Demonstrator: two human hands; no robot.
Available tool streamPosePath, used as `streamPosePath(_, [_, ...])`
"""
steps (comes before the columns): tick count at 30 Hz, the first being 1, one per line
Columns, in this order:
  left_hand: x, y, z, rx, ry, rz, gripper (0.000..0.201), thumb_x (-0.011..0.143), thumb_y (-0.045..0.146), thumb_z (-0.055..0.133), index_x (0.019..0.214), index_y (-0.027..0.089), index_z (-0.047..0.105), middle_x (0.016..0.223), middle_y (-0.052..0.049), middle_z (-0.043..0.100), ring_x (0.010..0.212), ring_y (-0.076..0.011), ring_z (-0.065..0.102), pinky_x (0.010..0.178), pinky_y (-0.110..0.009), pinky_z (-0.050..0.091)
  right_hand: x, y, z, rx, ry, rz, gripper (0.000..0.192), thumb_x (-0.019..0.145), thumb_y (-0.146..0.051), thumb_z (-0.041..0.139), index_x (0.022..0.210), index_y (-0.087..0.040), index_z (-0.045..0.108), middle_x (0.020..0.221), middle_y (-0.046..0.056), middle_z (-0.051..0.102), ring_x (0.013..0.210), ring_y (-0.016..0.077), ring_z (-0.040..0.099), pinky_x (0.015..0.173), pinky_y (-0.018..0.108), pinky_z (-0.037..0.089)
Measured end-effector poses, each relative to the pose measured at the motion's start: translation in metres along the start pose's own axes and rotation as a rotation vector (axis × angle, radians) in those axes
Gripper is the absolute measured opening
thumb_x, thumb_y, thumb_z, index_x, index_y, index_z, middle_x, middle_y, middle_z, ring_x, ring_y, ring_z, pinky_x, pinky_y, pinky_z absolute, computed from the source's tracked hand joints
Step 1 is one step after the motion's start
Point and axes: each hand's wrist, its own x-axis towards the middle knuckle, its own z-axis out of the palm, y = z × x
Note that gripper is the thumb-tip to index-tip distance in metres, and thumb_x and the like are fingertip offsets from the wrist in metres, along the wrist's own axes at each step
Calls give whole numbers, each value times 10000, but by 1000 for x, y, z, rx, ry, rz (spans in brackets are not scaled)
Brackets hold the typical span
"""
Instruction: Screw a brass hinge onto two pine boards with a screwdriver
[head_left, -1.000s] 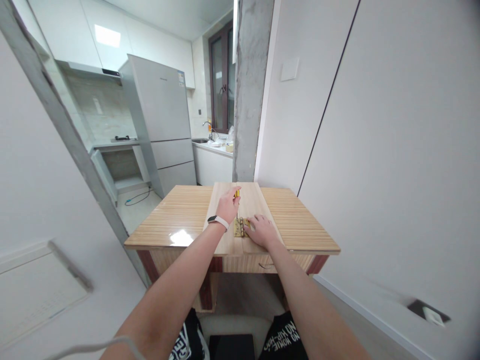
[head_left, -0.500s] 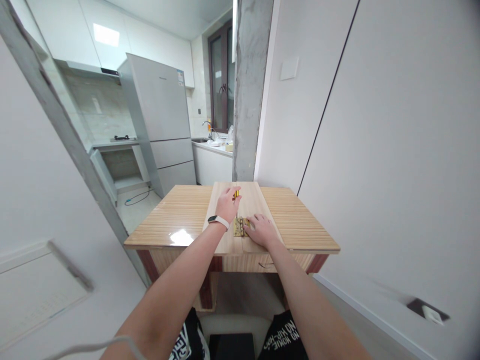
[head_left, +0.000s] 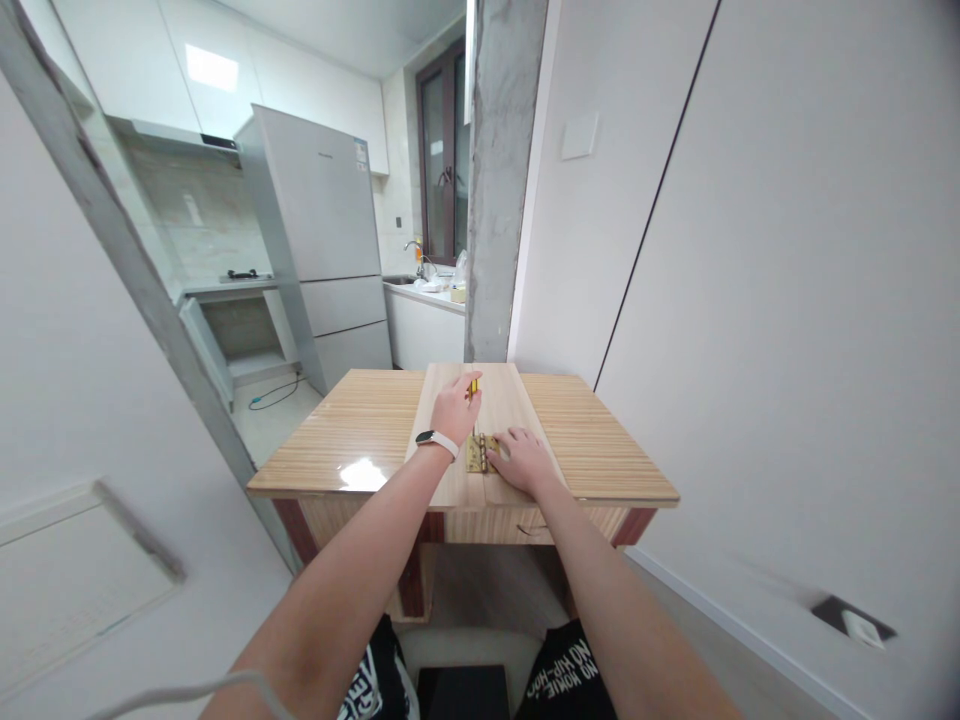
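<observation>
Gripping screwdriver [head_left: 472,388] in left hand [head_left: 454,408], hinge [head_left: 478,452] below

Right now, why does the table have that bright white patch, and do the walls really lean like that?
Head view: the patch is ceiling-light glare on the glossy table; the wide lens bends the door frame and blurs the corners.

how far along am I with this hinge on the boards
Done: the two boards lie side by side on the table with the brass hinge across their seam. In hand: your left hand grips a yellow-handled tool above the hinge; your right hand presses it flat. Left: unclear; the screws are too small to see.
</observation>
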Motion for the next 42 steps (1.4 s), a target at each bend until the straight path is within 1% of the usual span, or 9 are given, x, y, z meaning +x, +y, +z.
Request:
streamPosePath(5, [1, 1, 0, -15, -5, -12, 285, 950, 218, 621, 1232, 239, 659, 1150, -65, 711, 918, -176, 691, 842, -310, 599, 0, 1, 2, 1, 7, 1, 511, 971, -630, 439, 1342, -323, 609, 1357, 89, 553, 1294, 265, 418, 1049, 403, 293])
streamPosePath(10, [0, 0, -2, 2, -24, -41, 316, 962, 183, 578, 1263, 254, 644, 1115, -56, 726, 893, -185, 700, 863, -346, 595, 0, 1, 3, -2, 15, 2, 517, 966, -645, 446, 1336, -325, 614, 1357, 88, 557, 1298, 265, 424, 1051, 403, 302])
streamPosePath(14, [0, 0, -2, -24, -24, -39, 318, 969, 203, 574, 1277, 254, 638, 1132, -55, 723, 929, -182, 702, 885, -340, 592, 0, 1, 1, 0, 3, 10, 487, 1021, -591, 349, 1320, -325, 626, 1352, 81, 566, 1296, 252, 429, 1043, 398, 307])
streamPosePath(18, [1, 1, -2, -22, -29, -52, 293, 972, 272, 600, 1260, 250, 651, 1114, -58, 730, 883, -180, 710, 854, -327, 592, 1, 2, 2, -1, -1, 9, 471, 1061, -477, 267, 1342, -326, 613, 1354, 77, 570, 1291, 235, 428, 1048, 386, 295])
streamPosePath(23, [2, 1, -1, 14, -41, -64, 297, 981, 237, 577, 1269, 260, 642, 1058, -51, 742, 839, -181, 714, 819, -316, 578, 1, 3, 6, -19, 14, -3, 426, 1049, -435, 329, 1365, -327, 594, 1367, 77, 562, 1288, 241, 426, 1050, 392, 294])
streamPosePath(33, [0, -1, -1, 27, -47, -53, 373, 985, 183, 523, 1346, 268, 563, 1067, -61, 722, 889, -199, 702, 838, -344, 571, 1, 2, 5, -12, 14, 7, 410, 1040, -439, 365, 1366, -339, 593, 1379, 70, 559, 1296, 244, 426, 1058, 399, 300])
streamPosePath(36, [0, -1, -1, -9, -51, -47, 340, 978, 193, 547, 1309, 260, 584, 1089, -63, 706, 889, -190, 694, 847, -339, 578, 1, 2, 4, -12, 11, 10, 415, 1039, -436, 362, 1370, -335, 590, 1377, 73, 560, 1296, 245, 423, 1061, 398, 296])
streamPosePath(39, [1, -1, 0, -22, -9, -14, 309, 941, 216, 628, 1249, 239, 620, 1168, -81, 649, 942, -189, 676, 877, -339, 575, 1, 1, 4, -16, 0, 16, 420, 1040, -431, 354, 1378, -332, 583, 1385, 74, 554, 1300, 245, 420, 1065, 400, 290])
streamPosePath(42, [2, 1, 1, 17, 29, -15, 291, 907, 212, 680, 1195, 227, 647, 1129, -78, 615, 935, -194, 662, 891, -357, 563, 1, 1, 3, -18, -5, 20, 417, 1038, -431, 359, 1374, -333, 586, 1388, 72, 552, 1300, 243, 423, 1064, 397, 291])
